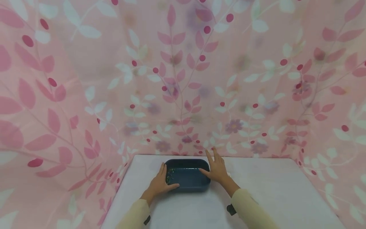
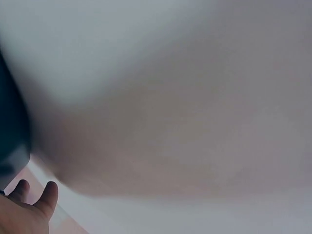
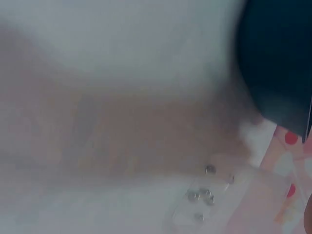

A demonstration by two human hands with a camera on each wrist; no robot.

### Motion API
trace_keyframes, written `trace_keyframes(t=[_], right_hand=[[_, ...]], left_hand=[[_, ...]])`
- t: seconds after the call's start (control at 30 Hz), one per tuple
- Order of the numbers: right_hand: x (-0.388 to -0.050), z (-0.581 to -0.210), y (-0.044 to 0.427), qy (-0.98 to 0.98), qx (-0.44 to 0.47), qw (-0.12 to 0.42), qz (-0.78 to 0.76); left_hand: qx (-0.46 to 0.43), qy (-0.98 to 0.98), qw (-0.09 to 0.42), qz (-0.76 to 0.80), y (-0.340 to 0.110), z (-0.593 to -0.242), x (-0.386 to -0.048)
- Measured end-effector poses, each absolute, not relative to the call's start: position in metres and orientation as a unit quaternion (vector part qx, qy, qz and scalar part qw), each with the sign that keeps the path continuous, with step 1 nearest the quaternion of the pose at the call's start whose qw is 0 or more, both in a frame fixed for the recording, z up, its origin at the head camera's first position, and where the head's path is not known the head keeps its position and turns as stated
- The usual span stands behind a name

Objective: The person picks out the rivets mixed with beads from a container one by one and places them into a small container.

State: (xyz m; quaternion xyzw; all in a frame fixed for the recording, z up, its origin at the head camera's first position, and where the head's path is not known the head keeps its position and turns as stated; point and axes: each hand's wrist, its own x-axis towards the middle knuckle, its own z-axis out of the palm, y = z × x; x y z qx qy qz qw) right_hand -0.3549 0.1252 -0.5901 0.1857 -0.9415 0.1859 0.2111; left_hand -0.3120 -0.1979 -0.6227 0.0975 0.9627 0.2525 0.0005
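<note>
A dark blue rectangular dish (image 1: pixel 188 183) with rounded corners sits near the far edge of the table. Small green and yellowish bits (image 1: pixel 171 175) lie inside at its left end; their kind is too small to tell. My left hand (image 1: pixel 160 183) rests against the dish's left side, thumb stretched along the front rim. At the right end is my right hand (image 1: pixel 218 170), its fingers spread and straight, the thumb reaching over the rim. Both wrist views show part of the dish's dark wall (image 2: pixel 12 117), and in the left one two fingertips stand beside it.
Close to the right hand, a clear container or bag (image 3: pixel 234 195) holds several small shiny round metal pieces (image 3: pixel 207 195). A white cover lies over the table (image 1: pixel 271 190). Pink floral cloth (image 1: pixel 183 79) hangs behind and at both sides.
</note>
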Motion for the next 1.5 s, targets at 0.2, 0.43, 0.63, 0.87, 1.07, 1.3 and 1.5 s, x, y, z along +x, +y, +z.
trace_keyframes(t=[0.2,0.43,0.63,0.87,1.07,1.3,1.5], right_hand=[[-0.352,-0.597,0.101,-0.938,0.215,0.218,0.163],[-0.347,-0.598,0.069,-0.935,0.227,0.202,0.184],[-0.348,-0.601,0.042,-0.936,0.227,0.165,0.212],[-0.347,-0.616,0.020,-0.927,0.224,0.168,0.250],[-0.351,-0.616,0.003,-0.931,0.218,0.123,0.267],[-0.355,-0.618,-0.009,-0.934,0.210,0.108,0.268],[-0.357,-0.617,-0.018,-0.930,0.205,0.070,0.297]], left_hand=[[0.114,0.960,0.000,0.255,-0.195,-0.622,-0.315],[0.104,0.963,-0.013,0.250,-0.194,-0.628,-0.316],[0.101,0.961,-0.024,0.258,-0.198,-0.630,-0.319],[0.107,0.960,-0.023,0.257,-0.197,-0.635,-0.319],[0.104,0.963,-0.015,0.250,-0.194,-0.625,-0.316],[0.097,0.963,0.000,0.253,-0.192,-0.621,-0.313],[0.089,0.960,-0.004,0.264,-0.190,-0.621,-0.313]])
